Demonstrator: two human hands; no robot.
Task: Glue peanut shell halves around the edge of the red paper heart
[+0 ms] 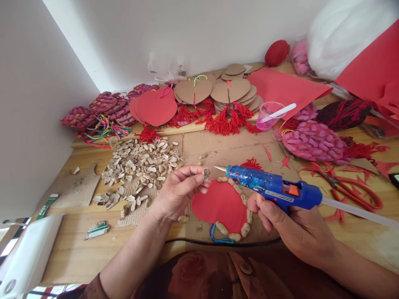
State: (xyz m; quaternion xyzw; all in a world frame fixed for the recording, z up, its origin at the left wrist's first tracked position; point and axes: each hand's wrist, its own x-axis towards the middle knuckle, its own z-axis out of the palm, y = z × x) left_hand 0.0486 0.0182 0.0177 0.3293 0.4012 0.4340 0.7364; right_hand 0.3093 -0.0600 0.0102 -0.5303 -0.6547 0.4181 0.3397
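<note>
My left hand (178, 189) pinches a half peanut shell (206, 174) between thumb and fingers, just above the left edge of a red apple-shaped card (218, 203). Several peanut shells are stuck along the card's right and lower rim, and a blue cord loop hangs at its bottom. My right hand (285, 222) grips a blue hot glue gun (274, 187). Its metal nozzle (220, 168) points left, a short gap from the held shell. A white glue stick juts out of the gun's back to the right.
A heap of loose peanut shells (140, 166) lies to the left on the wooden table. Red and cardboard cut-outs with red tassels (224, 118) line the back. A pink cup (269, 115), a pink shell-covered piece (313, 141) and red scissors (352, 191) sit at right.
</note>
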